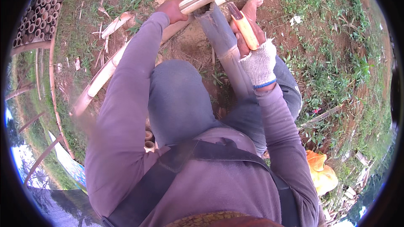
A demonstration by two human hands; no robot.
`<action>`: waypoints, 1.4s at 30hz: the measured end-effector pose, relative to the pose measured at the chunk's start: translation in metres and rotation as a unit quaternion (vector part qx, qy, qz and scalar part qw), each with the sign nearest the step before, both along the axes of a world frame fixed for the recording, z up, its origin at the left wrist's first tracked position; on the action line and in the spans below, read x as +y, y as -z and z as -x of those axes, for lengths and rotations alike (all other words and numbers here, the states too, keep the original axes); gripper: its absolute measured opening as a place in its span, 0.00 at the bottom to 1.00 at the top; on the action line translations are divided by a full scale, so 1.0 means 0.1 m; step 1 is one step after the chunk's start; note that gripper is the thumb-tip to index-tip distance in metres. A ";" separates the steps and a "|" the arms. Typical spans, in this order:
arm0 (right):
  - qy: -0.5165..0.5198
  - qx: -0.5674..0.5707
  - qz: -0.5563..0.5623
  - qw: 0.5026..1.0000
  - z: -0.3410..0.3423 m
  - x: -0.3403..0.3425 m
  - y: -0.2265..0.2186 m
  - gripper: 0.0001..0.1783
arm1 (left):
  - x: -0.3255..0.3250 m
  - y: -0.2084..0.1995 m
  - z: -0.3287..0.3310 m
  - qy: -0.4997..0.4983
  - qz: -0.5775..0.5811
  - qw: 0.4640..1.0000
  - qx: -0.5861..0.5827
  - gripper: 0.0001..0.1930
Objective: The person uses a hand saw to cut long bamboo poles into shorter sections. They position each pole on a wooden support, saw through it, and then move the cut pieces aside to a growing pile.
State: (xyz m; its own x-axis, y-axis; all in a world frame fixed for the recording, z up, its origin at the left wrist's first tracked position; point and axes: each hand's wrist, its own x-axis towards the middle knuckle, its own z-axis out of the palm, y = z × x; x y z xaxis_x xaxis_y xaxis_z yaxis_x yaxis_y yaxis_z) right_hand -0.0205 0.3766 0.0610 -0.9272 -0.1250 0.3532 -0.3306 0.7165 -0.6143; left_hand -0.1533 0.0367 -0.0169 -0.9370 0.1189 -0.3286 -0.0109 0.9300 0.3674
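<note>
A pale length of bamboo [194,2] lies crosswise over a thick grey bamboo pole [216,29], near a cut-out notch in the pole. My left hand [171,10] is closed around the left end of the pale piece. In a white fingerless glove, my right hand [255,52] wraps round the orange-yellow wooden handle of a cutting tool [245,30]. Its thin dark blade, seen nearly edge-on, reaches across the pale bamboo; whether it is a knife or a saw I cannot tell.
A bare foot [252,7] is just beyond my right hand. Long split bamboo [99,82] lies on the ground to the left. Several cut bamboo tubes [40,14] are stacked at far left. An orange bag [322,174] rests at lower right, and grass covers the right side.
</note>
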 end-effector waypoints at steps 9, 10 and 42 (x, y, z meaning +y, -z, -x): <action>-0.045 0.009 0.056 0.997 -0.18 0.14 0.13 0.29 | -0.02 0.05 0.02 -0.011 0.009 0.999 -0.039 0.34; -0.023 -0.015 0.048 0.998 -0.11 0.06 0.09 0.27 | -0.03 0.06 0.08 -0.009 0.000 1.000 -0.025 0.33; 0.042 0.007 0.024 0.999 -0.26 0.61 0.17 0.28 | -0.08 -0.02 0.05 -0.009 -0.043 0.999 -0.017 0.34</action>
